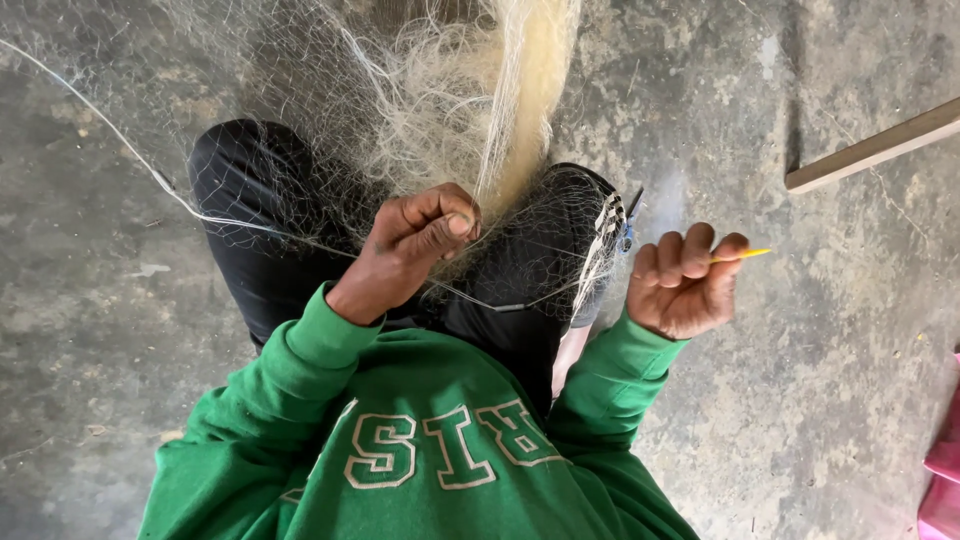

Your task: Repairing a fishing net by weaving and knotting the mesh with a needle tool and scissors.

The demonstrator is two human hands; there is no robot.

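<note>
Netting lay heaped across the lap, from center to twelve o'clock. How much had been worked could not be told. The left hand pinched strands; the right hand, at three o'clock, was closed on a yellow needle. A loose white line trailed toward ten o'clock, a wooden board lay at two, and something pink at four.

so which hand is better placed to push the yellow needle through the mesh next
Probably the right hand: it already grips the yellow needle, tip free. The left hand is pinching the net over the knees.
</note>
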